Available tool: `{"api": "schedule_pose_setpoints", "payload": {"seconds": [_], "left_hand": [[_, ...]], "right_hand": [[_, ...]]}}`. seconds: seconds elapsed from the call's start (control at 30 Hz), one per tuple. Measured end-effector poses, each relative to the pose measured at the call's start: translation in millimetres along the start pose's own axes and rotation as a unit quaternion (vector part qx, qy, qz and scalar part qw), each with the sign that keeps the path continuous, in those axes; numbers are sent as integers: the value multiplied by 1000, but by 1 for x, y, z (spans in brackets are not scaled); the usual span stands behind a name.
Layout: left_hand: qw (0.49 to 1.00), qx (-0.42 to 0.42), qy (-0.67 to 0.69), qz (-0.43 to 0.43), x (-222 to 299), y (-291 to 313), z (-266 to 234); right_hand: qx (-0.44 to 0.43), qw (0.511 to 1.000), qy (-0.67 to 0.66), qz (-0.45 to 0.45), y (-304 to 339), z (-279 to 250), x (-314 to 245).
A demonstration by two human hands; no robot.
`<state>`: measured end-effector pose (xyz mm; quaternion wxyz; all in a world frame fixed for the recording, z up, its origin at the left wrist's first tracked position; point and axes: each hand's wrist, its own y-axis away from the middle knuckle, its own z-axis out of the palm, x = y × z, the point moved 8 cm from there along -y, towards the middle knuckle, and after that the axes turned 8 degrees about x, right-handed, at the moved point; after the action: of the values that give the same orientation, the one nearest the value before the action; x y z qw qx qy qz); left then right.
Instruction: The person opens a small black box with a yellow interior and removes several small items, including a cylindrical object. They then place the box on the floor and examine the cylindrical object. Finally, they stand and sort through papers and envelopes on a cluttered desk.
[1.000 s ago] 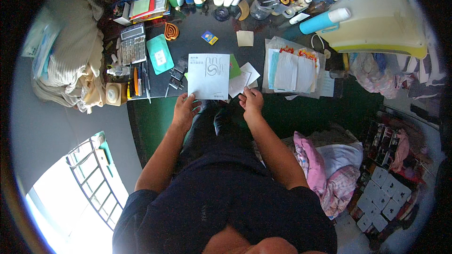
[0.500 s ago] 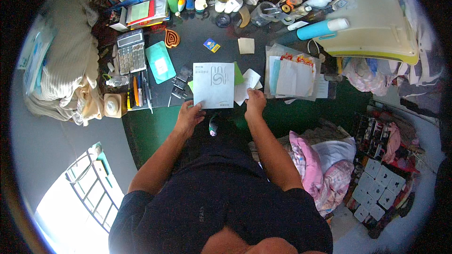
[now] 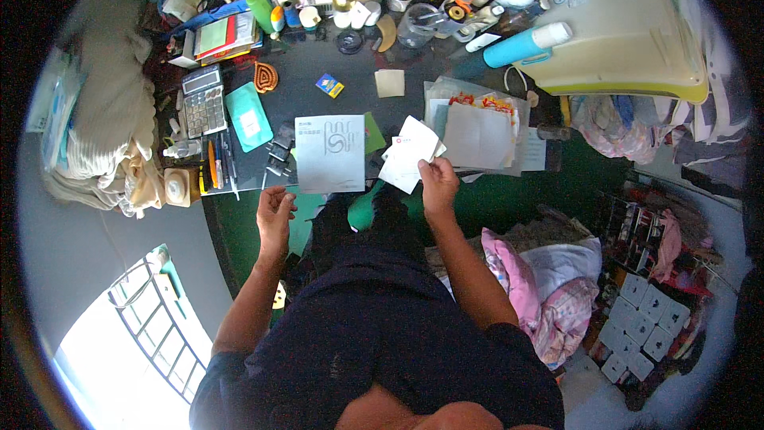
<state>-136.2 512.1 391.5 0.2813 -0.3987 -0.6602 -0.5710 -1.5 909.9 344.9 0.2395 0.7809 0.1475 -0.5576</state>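
A pale grey-white booklet (image 3: pixel 330 171) with a dark line drawing lies flat at the near edge of the desk, partly over a green sheet (image 3: pixel 373 134). My left hand (image 3: pixel 275 213) is just off its lower left corner, apart from it, with loosely curled fingers and nothing in them. Between the thumb and fingers of my right hand (image 3: pixel 439 185) is a small fanned set of white papers (image 3: pixel 410 155); the top one bears a small red mark. These papers tilt over the desk edge, right of the booklet. Black clips or brackets (image 3: pixel 278 155) lie left of the booklet.
A clear folder with papers (image 3: pixel 481 135) lies to the right. On the left are a calculator (image 3: pixel 204 107), a teal packet (image 3: pixel 249 118) and several pens (image 3: pixel 221 163). Bottles, jars and a blue flask (image 3: pixel 521 48) crowd the back. Pink bedding (image 3: pixel 509 271) lies below right.
My left hand has let go of the booklet and drawn back leftward and toward me. The booklet now rests flat. My right hand has lifted the white papers, which have turned and fanned out.
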Motion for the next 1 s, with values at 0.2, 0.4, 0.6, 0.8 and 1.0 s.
{"api": "schedule_pose_setpoints", "payload": {"seconds": [0.2,0.4,0.6,0.8,1.0], "left_hand": [[980,-137,-3,143,70,42,126],[874,-231,-197,380,120,84,285],[706,-283,-335,556,110,112,407],[661,-257,-450,542,77,99,454],[681,-248,-442,528,64,87,463]], "right_hand": [[-27,987,-118,106,-29,-68,-43],[70,974,-184,113,-81,-180,-7],[125,950,-232,165,-91,-231,12],[135,939,-242,203,-90,-245,31],[133,938,-253,197,-97,-256,41]]}}
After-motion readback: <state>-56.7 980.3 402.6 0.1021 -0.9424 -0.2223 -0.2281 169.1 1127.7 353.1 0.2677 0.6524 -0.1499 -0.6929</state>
